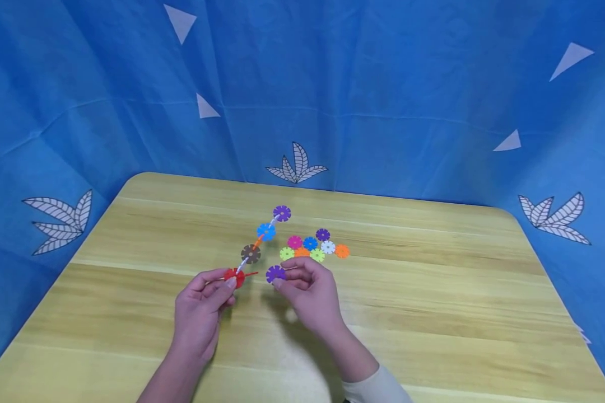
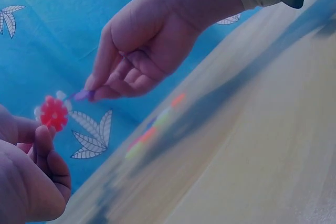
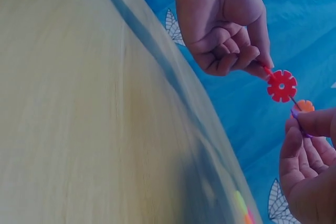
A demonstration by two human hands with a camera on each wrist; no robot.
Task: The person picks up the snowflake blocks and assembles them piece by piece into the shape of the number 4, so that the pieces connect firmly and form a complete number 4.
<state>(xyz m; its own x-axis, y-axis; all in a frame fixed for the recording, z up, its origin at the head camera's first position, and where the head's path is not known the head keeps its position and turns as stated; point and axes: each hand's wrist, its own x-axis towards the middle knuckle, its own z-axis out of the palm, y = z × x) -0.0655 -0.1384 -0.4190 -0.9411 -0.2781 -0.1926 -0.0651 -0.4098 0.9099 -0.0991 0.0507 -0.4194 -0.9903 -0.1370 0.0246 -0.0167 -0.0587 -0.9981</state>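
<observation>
One disc chain (image 1: 250, 254) is slanting left of the loose-disc cluster (image 1: 310, 243), left hand (image 1: 201, 308) pinching its red disc (image 1: 234, 277), right hand (image 1: 311, 292) pinching a purple disc (image 1: 274, 273) just in front of the cluster, a sideways tug possibly popping the chain apart, a weak pinch possibly dropping something.

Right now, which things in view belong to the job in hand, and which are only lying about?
In the job:
chain of slotted discs, held by the left hand
purple disc, pinched by the right hand

Lying about:
loose discs on the table, perhaps pieces for later
</observation>
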